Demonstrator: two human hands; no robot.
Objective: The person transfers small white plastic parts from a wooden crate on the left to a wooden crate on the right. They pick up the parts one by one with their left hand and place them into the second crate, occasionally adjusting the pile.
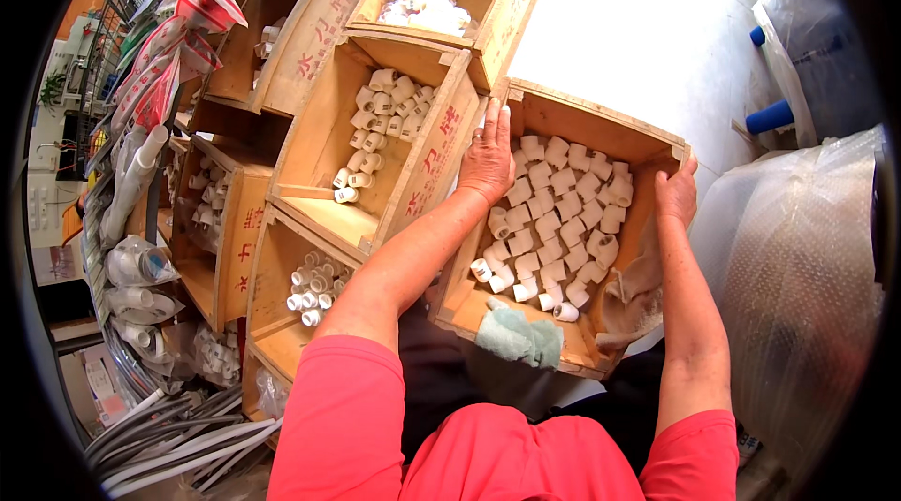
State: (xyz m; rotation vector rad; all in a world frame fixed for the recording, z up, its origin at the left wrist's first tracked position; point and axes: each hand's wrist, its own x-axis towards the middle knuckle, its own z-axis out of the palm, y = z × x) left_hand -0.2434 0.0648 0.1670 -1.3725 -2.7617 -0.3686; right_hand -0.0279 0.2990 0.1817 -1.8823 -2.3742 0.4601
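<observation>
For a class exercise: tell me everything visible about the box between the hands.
The open-topped box looks wooden, its boards tan, and is turned askew. White pipe fittings cover much of its floor. A green cloth hangs over its near wall; a beige cloth lies at the near right corner. The left hand touches its left rim; the right hand grips the right. Its underside is hidden.

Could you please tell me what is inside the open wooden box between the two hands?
The open tan wooden box holds many short white plastic pipe fittings, with crumpled beige fabric at its near right corner. Whatever lies beneath these is covered.
</observation>
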